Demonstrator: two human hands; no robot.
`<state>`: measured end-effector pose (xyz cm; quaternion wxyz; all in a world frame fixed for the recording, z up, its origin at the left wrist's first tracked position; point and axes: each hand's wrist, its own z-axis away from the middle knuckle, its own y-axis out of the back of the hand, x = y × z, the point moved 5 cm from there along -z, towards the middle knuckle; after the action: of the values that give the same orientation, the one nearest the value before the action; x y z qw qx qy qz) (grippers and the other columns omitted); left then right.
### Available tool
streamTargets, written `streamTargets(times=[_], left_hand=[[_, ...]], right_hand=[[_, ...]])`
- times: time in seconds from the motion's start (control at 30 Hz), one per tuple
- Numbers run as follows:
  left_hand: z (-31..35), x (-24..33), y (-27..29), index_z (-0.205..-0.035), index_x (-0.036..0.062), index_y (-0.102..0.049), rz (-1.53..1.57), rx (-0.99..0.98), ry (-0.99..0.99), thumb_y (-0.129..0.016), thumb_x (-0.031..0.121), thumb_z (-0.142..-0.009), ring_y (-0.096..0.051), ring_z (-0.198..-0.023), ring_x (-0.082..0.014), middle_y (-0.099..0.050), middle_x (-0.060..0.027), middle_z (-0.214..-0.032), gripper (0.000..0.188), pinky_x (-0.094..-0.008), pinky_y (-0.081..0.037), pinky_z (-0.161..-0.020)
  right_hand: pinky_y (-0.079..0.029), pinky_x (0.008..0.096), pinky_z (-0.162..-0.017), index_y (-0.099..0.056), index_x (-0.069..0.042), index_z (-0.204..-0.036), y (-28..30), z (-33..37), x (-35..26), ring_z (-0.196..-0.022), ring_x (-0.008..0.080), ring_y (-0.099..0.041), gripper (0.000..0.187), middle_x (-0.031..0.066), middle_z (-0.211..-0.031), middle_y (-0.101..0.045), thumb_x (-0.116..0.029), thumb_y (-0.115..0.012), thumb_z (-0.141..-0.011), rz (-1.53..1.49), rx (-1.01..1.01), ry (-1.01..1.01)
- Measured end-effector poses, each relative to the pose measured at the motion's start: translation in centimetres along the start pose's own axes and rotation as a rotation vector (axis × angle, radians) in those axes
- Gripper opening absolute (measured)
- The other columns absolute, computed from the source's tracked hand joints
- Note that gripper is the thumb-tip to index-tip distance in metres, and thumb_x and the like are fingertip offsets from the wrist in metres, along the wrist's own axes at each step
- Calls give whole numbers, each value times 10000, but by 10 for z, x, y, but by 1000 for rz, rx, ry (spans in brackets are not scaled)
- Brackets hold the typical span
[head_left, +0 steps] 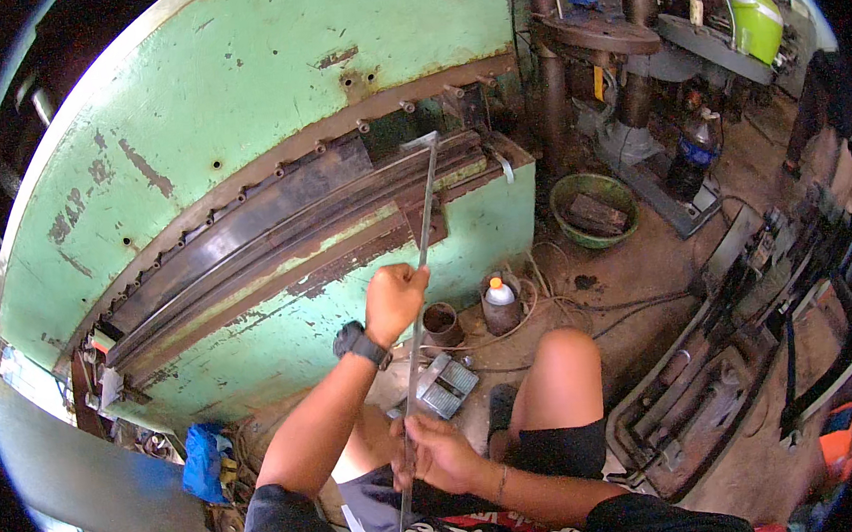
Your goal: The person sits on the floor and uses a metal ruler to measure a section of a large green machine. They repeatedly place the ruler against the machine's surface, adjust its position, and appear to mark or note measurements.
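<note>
A long, narrow metal strip (427, 206) runs from my lap up to the bed of a green press machine (488, 231). Partway along it, my left hand (396, 303) is closed round the strip, a dark watch on that wrist. Lower down, close to my body, my right hand (441, 455) grips the same strip with bent fingers. The strip's far end, which shows a short bent piece, reaches the long dark die rail (294, 241) of the machine. How the end rests against the rail I cannot tell.
A foot pedal (446, 389) lies on the floor between my legs and the machine. Beside it stand a rusty can (442, 325) and a white bottle with an orange cap (499, 291). Cables, a green basin (594, 210), a drill press table (603, 34) and metal frames (696, 395) occupy the right.
</note>
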<state>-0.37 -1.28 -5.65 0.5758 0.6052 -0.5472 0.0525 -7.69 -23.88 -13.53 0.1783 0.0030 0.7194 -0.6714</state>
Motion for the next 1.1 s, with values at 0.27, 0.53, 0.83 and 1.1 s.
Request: streamTargets(times=[0.27, 0.53, 0.83, 1.1], left_hand=[[-69, 22, -18, -1049, -29, -729, 160, -131, 150, -620, 379, -970, -706, -605, -233, -691, -147, -720, 430, -396, -547, -630], [-67, 7, -31, -1036, -11, -697, 292, -224, 190, -573, 376, -1017, -679, -722, -172, -701, -91, -890, 407, -341, -523, -613], [25, 13, -83, -1225, 8, -607, 997, -321, 549, -417, 408, -1088, -650, -783, -208, -665, -100, -936, 464, -342, -557, -744], [12, 3, -69, -1281, 10, -625, 694, -350, 360, -545, 297, -1052, -681, -918, -211, -710, -117, -1090, 376, -345, -553, -819]], right_hand=[[-456, 388, -446, -566, -86, -1259, 14, -44, -161, -449, 175, -485, 345, 69, -676, -584, -366, -501, -1069, 455, 464, 310], [-417, 355, -485, -516, -78, -1239, 0, -29, -269, -476, 124, -418, 260, 74, -707, -561, -273, -447, -1082, 665, 647, 202], [-345, 291, -341, -580, -101, -1125, -15, -14, -244, -391, 106, -383, 175, 72, -681, -583, -252, -512, -1067, 852, 636, 210], [-306, 262, -321, -570, -65, -1210, -13, 120, -311, -354, 74, -362, 303, 37, -571, -485, -323, -472, -1086, 1143, 716, 153]])
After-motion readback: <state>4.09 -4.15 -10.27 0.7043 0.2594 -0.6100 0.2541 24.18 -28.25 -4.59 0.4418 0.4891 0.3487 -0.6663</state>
